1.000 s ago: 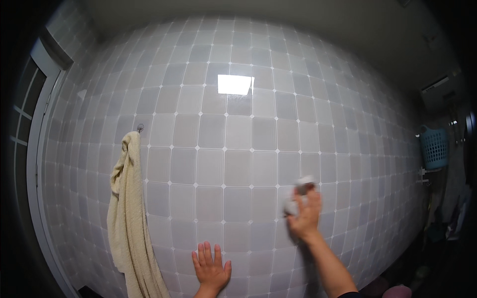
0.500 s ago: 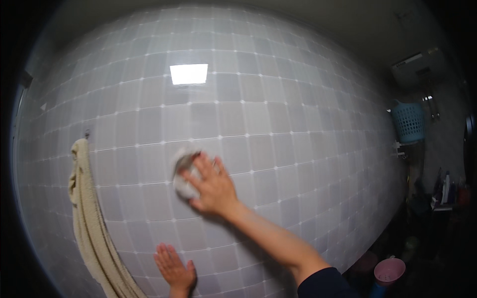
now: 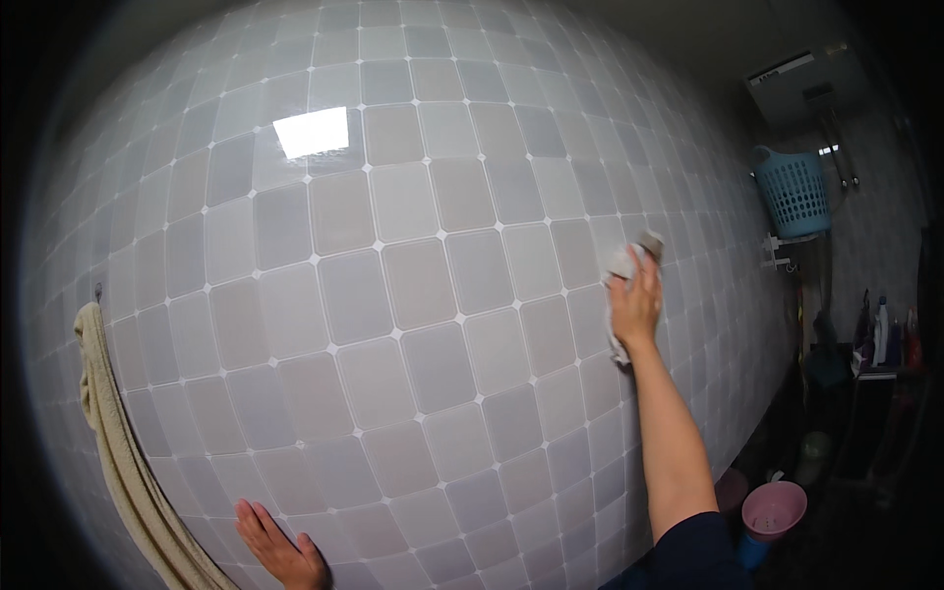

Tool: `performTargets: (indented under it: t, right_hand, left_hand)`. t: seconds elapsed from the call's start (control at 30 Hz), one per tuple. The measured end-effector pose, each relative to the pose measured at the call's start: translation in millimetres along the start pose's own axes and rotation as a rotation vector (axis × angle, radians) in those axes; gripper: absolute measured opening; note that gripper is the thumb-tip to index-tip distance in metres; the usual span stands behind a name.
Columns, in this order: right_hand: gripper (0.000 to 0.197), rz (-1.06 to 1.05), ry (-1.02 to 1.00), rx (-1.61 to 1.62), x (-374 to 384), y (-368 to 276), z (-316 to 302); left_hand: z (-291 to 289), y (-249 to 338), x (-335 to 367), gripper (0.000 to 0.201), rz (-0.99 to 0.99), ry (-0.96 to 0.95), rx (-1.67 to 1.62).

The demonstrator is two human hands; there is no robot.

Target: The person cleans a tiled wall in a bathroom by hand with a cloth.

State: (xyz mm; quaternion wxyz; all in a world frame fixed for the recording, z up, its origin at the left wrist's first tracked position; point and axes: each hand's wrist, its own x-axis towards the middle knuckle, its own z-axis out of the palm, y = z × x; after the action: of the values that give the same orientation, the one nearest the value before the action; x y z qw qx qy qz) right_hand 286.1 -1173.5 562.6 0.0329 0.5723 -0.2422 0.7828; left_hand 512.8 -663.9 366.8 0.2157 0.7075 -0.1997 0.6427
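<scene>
My right hand [image 3: 637, 313] is pressed over a crumpled white and grey-brown cloth [image 3: 621, 264] on the right part of the tiled wall [image 3: 438, 369]. The cloth bunches out past the fingertips, and a loose end hangs down beside the wrist. Low on the left, my left hand [image 3: 280, 549] rests against the tiles, its fingers stretched out and nothing in it. A cream towel [image 3: 110, 433] hangs from a small hook [image 3: 98, 291] to the left of that hand.
A blue perforated basket [image 3: 793, 192] sits on a bracket at the right, below a white wall-mounted unit [image 3: 796, 87]. Bottles [image 3: 881, 329] stand on a dark shelf further down. Near the floor is a pink basin [image 3: 774, 509]. Light reflects off the upper tiles.
My right hand has swept the cloth across the tiles to the right and upward. The view has shifted, and my left hand appears lower and further left, still flat on the wall.
</scene>
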Motion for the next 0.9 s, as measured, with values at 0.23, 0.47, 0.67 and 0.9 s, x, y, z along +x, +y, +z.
performTargets:
  t: [0.23,0.47,0.67,0.9]
  right_hand:
    - [0.059,0.156,0.022,-0.026,-61,52,-7]
    - [0.073,-0.202,-0.145,0.0,-88,-119,-12]
    - [0.07,-0.395,-0.374,0.273,-155,-287,-24]
    - [0.059,-0.846,-0.414,0.581,-242,-306,-27]
  left_hand:
    - [9,-14,-3,0.064,0.054,0.016,0.045]
    - [8,-18,-5,0.064,0.062,-0.015,-0.002]
    - [4,-25,-5,0.062,0.086,-0.065,0.039]
    - [18,-19,-4,0.065,0.088,0.056,-0.108]
